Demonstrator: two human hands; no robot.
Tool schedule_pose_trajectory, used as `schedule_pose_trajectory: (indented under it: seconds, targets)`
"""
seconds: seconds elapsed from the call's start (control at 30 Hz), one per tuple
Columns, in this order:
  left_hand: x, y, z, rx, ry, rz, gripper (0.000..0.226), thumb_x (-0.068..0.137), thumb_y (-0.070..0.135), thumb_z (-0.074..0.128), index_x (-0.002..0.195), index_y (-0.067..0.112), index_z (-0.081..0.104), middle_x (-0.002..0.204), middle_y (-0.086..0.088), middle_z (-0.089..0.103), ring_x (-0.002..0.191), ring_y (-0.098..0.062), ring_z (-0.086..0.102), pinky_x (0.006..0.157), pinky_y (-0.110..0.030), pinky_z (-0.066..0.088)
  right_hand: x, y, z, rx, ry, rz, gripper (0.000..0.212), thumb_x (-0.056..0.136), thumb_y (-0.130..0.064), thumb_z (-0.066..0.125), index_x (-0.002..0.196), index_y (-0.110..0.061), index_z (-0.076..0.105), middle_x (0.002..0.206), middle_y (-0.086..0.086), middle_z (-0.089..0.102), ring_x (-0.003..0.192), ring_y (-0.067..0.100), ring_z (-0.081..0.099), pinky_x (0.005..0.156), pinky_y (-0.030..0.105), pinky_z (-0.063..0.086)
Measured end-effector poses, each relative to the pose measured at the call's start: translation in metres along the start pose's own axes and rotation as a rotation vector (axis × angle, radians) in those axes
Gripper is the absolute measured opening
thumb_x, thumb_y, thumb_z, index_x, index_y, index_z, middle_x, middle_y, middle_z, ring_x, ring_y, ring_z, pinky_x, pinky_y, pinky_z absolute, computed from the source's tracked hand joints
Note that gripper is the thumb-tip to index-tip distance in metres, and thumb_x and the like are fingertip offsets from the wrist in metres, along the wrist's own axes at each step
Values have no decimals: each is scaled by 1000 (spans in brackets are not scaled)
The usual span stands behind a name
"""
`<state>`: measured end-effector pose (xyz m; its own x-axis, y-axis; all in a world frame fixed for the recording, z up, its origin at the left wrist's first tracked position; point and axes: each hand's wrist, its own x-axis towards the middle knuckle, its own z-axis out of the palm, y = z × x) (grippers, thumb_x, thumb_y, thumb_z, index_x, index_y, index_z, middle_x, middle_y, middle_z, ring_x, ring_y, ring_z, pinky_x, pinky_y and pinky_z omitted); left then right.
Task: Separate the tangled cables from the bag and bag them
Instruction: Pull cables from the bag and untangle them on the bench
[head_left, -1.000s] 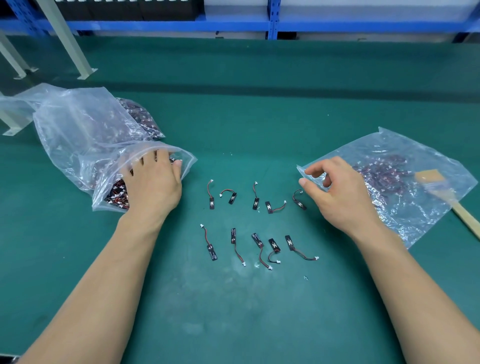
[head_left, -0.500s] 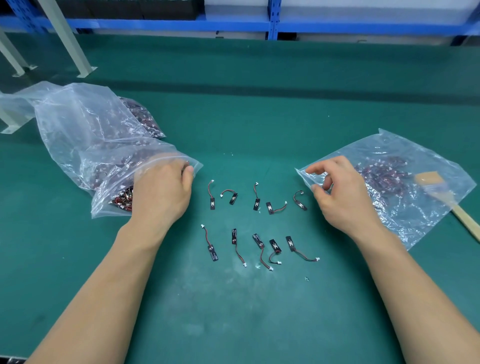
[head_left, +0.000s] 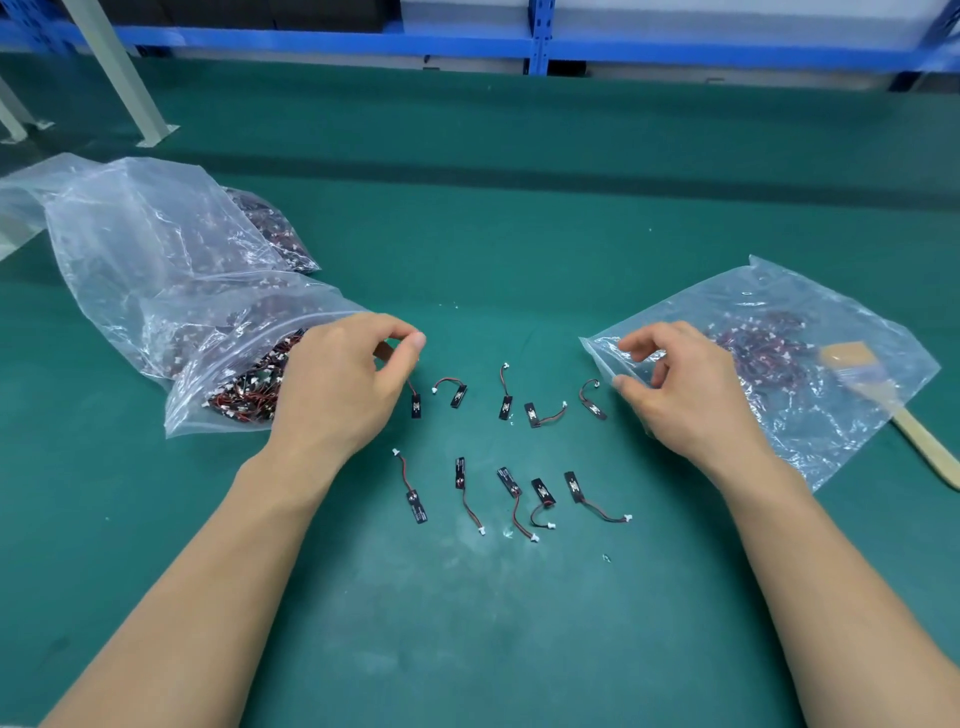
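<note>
On the mat (head_left: 519, 234) lie black-tabbed cables (head_left: 458, 396); right hand (head_left: 691, 395) pinches bag (head_left: 753, 296), left hand (head_left: 337, 384) unclear.

This looked like an electronics assembly workshop: a wide green-matted worktop (head_left: 519, 208), blue metal racking (head_left: 535, 47) along the top of the frame, and clear bags (head_left: 156, 260) of small wired parts at left and right.

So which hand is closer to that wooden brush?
Right. The right hand pinches the small bag left of the brush; the left hand is far left, by the other bag.
</note>
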<state>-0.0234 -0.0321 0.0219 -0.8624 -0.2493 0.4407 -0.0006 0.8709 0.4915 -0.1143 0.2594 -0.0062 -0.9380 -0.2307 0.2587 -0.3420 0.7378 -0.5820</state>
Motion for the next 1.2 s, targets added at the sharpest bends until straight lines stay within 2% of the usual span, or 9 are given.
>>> schedule_pose_trajectory:
  seconds: [0.1,0.23,0.3,0.5,0.7,0.8,0.93,1.07,1.2]
  targets:
    - [2,-6,9,-71,-54,-6,11,94,24,66,98,20,76,85,4,73,67,-19,63,80,-37,53,2,5,2,-14,-26,24,25,82,-18,79,104,-22,68,99,-3,61,69,1,48,73,28,37]
    - [4,-16,16,-82,-67,-60,14,94,19,66,103,21,76,89,3,75,70,-18,65,82,-33,52,3,9,3,-9,-25,30,21,82,-20,81,100,-21,71,91,-7,62,68,1,52,63,17,34]
    - [5,-19,17,-87,-82,-73,15,94,18,66,103,20,76,92,3,75,72,-18,67,84,-32,52,3,10,3,15,-25,47,20,82,-21,81,99,-22,71,90,-9,64,69,1,55,64,11,36]
    - [7,-27,19,-88,-128,-76,15,92,15,68,104,20,76,91,6,74,74,-15,66,83,-27,49,4,12,4,12,-15,64,18,83,-23,80,98,-25,71,83,-20,60,70,-1,57,64,9,36]
    - [10,-36,15,-172,-200,-53,19,84,22,81,102,22,77,83,4,73,74,-16,68,76,-23,50,3,11,3,52,-34,85,17,83,-22,78,98,-25,72,87,-15,64,71,6,60,67,24,44]
    - [9,-37,18,-172,-201,-43,20,82,24,82,102,24,77,82,7,73,75,-16,66,75,-20,49,2,9,2,54,-50,90,21,81,-20,78,101,-25,73,87,-16,63,73,8,60,68,26,43]
    - [9,-38,19,-191,-199,-37,20,83,23,82,102,25,77,82,10,72,74,-14,66,77,-26,52,2,7,0,34,-68,100,27,80,-13,74,104,-25,73,86,-18,59,75,5,58,71,26,42]
    - [9,-39,20,-178,-199,-14,20,82,22,82,101,25,77,82,8,73,74,-14,65,77,-26,51,3,6,-2,1,-95,103,35,78,-5,66,106,-24,73,92,-9,61,74,1,57,66,13,39]
    - [9,-39,20,-172,-175,7,19,83,22,82,101,25,77,81,10,71,71,-2,65,72,-11,46,3,5,-2,18,-98,109,35,79,-3,64,105,-25,72,90,-10,61,72,2,58,65,14,40]
